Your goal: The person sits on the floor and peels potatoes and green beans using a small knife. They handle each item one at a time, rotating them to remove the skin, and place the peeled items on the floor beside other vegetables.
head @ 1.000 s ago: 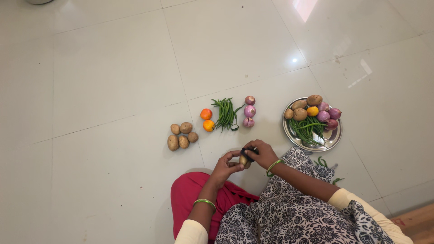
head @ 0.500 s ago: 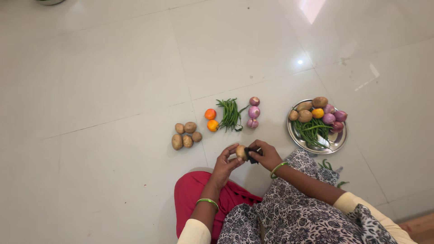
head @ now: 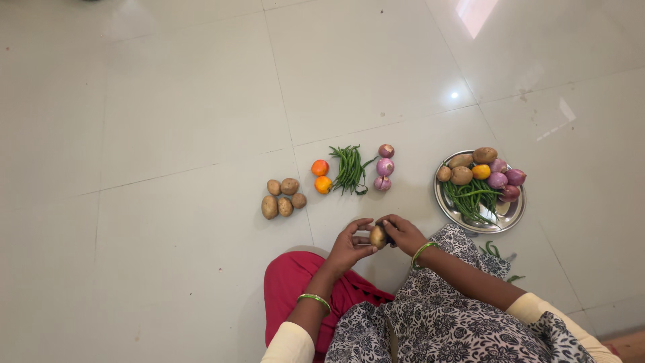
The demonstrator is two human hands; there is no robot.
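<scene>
No packages, labels, signs or screens show anywhere in this view
</scene>
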